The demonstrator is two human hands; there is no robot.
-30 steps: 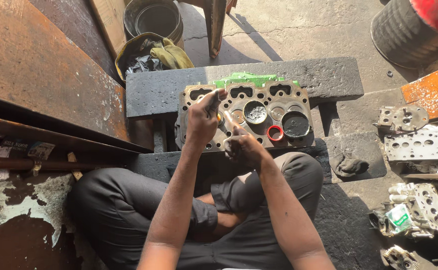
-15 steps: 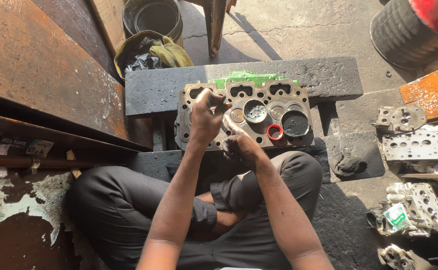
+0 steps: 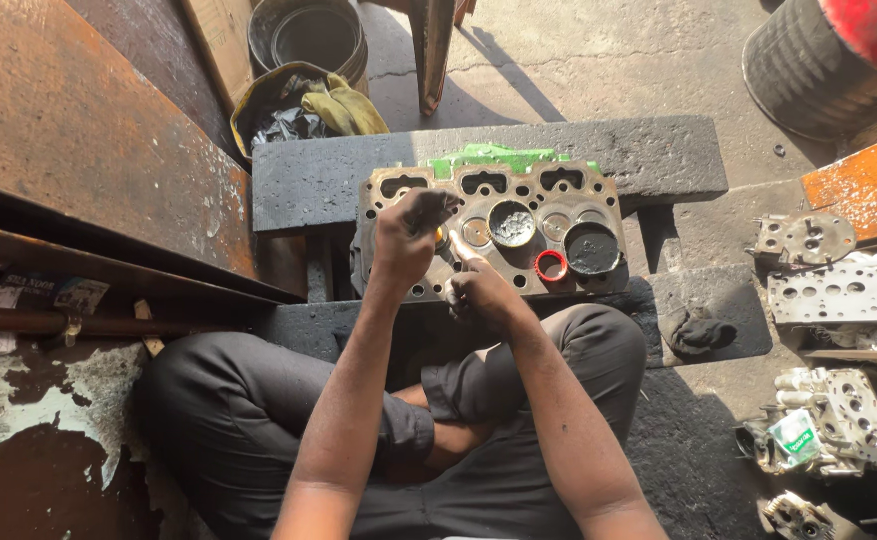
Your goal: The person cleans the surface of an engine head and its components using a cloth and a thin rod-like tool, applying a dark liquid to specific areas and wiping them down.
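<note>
Fingers [image 3: 428, 212] of my left hand [image 3: 405, 243] curl tightly around something hidden, pressing on the cylinder head [image 3: 488, 232]; my right hand [image 3: 480, 287], loosely closed, rests on its near edge.

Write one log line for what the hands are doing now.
left hand: fist on cylinder head | right hand: finger on its face | red ring: on head

Left hand [image 3: 408, 235] fisted, right hand [image 3: 478, 290] loosely curled, forearms extended.
</note>
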